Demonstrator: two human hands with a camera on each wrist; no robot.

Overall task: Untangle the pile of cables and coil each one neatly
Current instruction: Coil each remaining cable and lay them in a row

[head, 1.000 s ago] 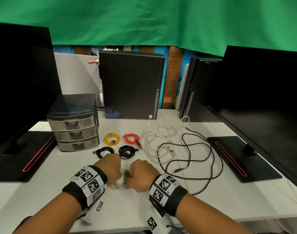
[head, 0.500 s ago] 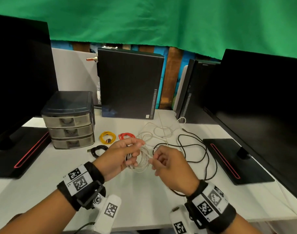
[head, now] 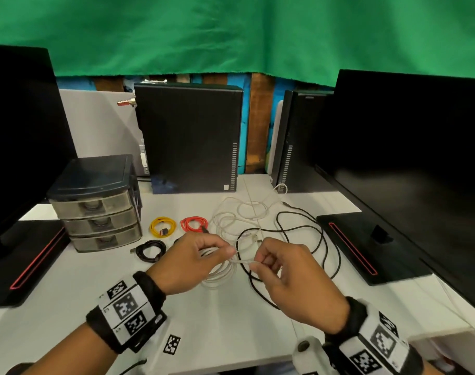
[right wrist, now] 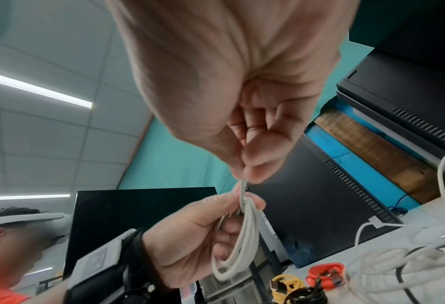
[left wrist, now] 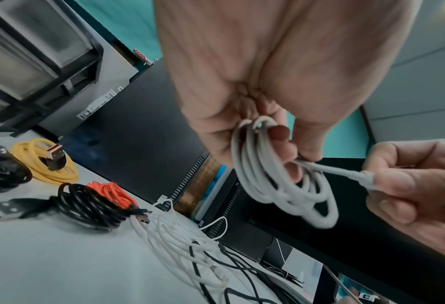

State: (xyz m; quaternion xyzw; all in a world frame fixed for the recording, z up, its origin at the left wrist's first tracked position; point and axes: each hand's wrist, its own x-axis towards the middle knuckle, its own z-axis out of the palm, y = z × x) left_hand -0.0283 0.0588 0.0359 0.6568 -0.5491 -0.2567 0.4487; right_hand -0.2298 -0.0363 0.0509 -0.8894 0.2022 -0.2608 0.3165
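My left hand (head: 193, 262) holds a small coil of white cable (head: 219, 274) above the desk, its loops hanging from thumb and fingers (left wrist: 281, 179) (right wrist: 238, 244). My right hand (head: 282, 269) pinches the free plug end of that white cable (left wrist: 364, 176) (right wrist: 243, 186) just right of the coil. Behind the hands lies a loose tangle of white cables (head: 239, 217) and a long black cable (head: 306, 239). Coiled yellow (head: 162, 226), red (head: 194, 223) and black (head: 149, 250) cables lie at the left; another black coil (left wrist: 86, 205) is partly hidden by my left hand.
A small drawer unit (head: 95, 204) stands at the left. Two monitor bases (head: 22, 255) (head: 366, 247) flank the desk (head: 231, 320). Two upright computer cases (head: 190, 139) (head: 298, 142) stand at the back. A white cable runs off the desk's right edge (head: 458, 307).
Both hands rose off the desk with the white coil. The right hand let go of the coil body and drew out to the right, pinching the cable's end.
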